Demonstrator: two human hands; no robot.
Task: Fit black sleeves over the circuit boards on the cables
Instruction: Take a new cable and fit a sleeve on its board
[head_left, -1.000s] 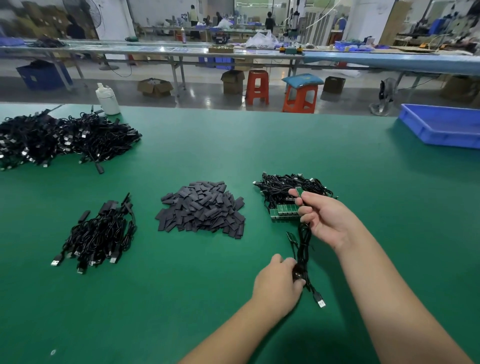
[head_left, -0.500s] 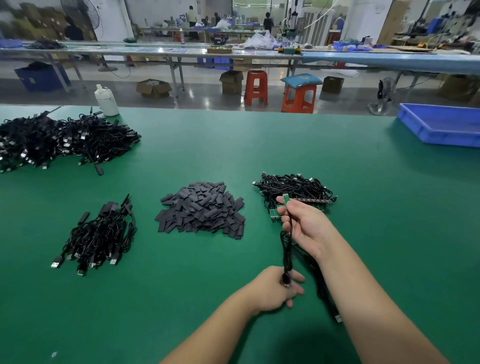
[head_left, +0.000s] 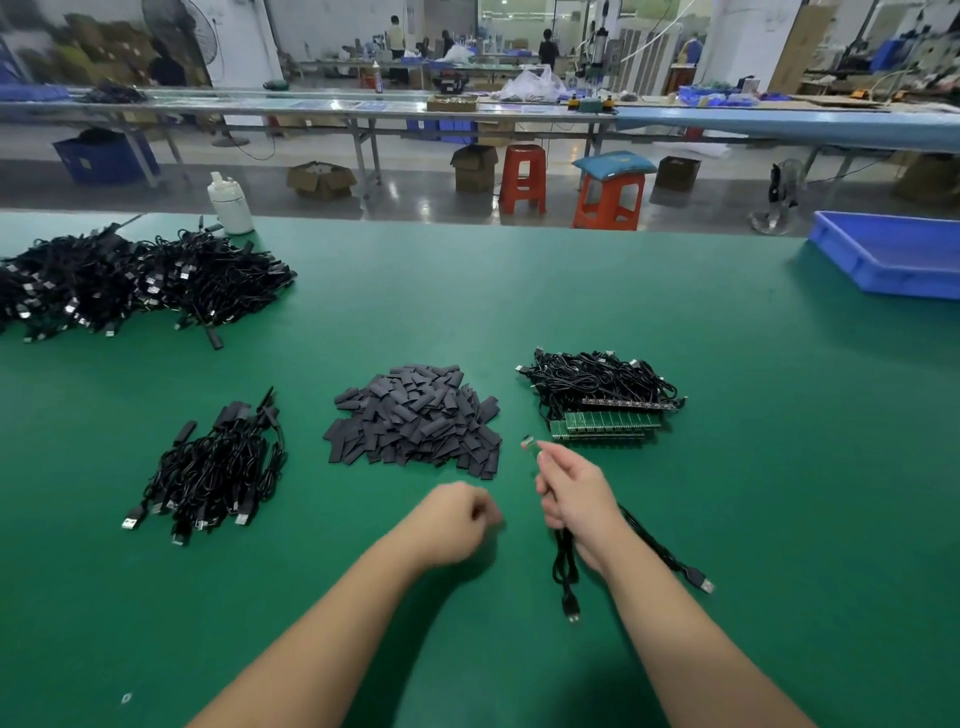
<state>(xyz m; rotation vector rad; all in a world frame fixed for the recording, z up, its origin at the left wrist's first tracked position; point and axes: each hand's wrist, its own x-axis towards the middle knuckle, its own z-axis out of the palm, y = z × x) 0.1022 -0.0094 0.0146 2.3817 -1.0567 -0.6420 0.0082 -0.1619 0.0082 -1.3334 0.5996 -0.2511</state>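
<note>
Letting go of the cable's lower end, the left hand (head_left: 457, 519) is now hanging over the green table (head_left: 675, 338) with its fingers curled and nothing in them, blurred and just short of the pile of flat black sleeves (head_left: 415, 415). Half a second ago it was pinching the plug end down near the table edge.

From the head camera, the right hand (head_left: 574, 493) is gripping a thin black cable (head_left: 566, 566), fingers closed round it, and it is sitting further left than before, clear of the stack. A small green circuit board (head_left: 529, 443) is sticking up out of the top of that fist, bare, tilted toward the sleeve pile. Below the wrist the cable is hanging in a loop, one plug (head_left: 571, 610) dangling toward the near edge and a silver USB plug (head_left: 704, 583) trailing off to the right on the table.

Just beyond the right hand a bundle of black cables with a row of green boards (head_left: 602, 405) is lying, boards facing the near side. Left of the sleeves a smaller bundle of black cables with sleeves already on (head_left: 218, 462) is resting. At the far left a large heap of black cables (head_left: 130, 280) is spreading out, a white plastic bottle (head_left: 230, 203) standing behind it. A blue plastic tray (head_left: 893, 254) is sitting at the far right corner.
</note>
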